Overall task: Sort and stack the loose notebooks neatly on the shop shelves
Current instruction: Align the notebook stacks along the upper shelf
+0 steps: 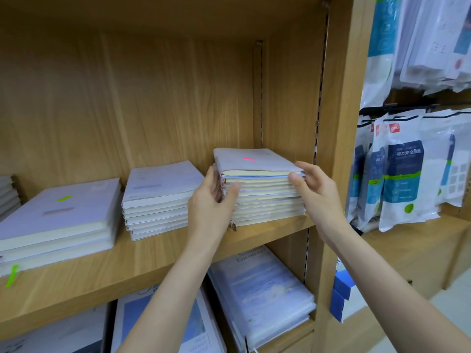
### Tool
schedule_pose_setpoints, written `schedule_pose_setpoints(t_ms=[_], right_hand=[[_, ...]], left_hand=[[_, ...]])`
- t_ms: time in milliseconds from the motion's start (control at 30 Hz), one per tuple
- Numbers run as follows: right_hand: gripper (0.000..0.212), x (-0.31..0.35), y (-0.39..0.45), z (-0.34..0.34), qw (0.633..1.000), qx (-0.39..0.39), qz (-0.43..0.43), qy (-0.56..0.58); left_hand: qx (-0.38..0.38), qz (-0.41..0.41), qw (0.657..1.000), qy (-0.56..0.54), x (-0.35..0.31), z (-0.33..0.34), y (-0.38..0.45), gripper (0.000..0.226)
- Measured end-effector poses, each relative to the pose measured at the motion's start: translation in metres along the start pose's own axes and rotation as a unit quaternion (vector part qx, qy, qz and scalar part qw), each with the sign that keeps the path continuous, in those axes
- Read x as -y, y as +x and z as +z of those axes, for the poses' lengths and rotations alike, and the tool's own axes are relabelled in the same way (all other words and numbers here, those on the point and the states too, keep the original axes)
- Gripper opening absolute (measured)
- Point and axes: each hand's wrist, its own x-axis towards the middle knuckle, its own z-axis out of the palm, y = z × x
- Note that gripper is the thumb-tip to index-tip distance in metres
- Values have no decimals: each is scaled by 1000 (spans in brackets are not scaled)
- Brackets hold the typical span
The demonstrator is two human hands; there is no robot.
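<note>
On the wooden shelf (pixel 267 229), right end, left hand (pixel 212 200) and right hand (pixel 314 188) gripped the tallest notebook stack (pixel 265 194) by its sides, squaring edges; next likely nudging lower, offset copies flush.

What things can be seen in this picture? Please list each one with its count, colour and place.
right notebook stack: one, pale lilac covers with a pink mark on top, right end of the middle shelf
middle notebook stack: one, pale lilac, centre of the shelf
left notebook stack: one, pale lilac with green tabs, left of the shelf
shelf: one, light wood
blue-cover books: several, blue and white, lower shelf
packaged goods: several, white and blue bags, hanging at right
left hand: at the right stack's left side, fingers curled on it
right hand: grip on the stack's right corner
</note>
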Motion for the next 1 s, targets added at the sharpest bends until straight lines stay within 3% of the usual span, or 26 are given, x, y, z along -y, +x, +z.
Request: schedule_pose_setpoints(t_ms=[100,233,367,500,733,900,1000], right_hand=[[39,2,0,0,1000,3,-1,-12],[39,3,2,0,1000,1,7,-12],[46,0,-1,2,1000,2,15,19],[58,-5,-11,-2,997,76,11,33],[67,-12,-7,-9,993,110,8,34],[76,-13,-5,-18,990,130,16,54],[95,-15,-2,-30,978,204,-17,-49]], left_hand=[[-42,-11,999,-8,-1,-1,3,40],[-56,5,996,73,-5,0,3,38],[-24,19,994,107,-3,-8,2,41],[52,10,993,107,16,-6,-13,56],[0,34,992,123,28,0,-16,61],[95,29,984,147,25,-12,-14,74],[119,24,972,201,29,-13,-12,75]])
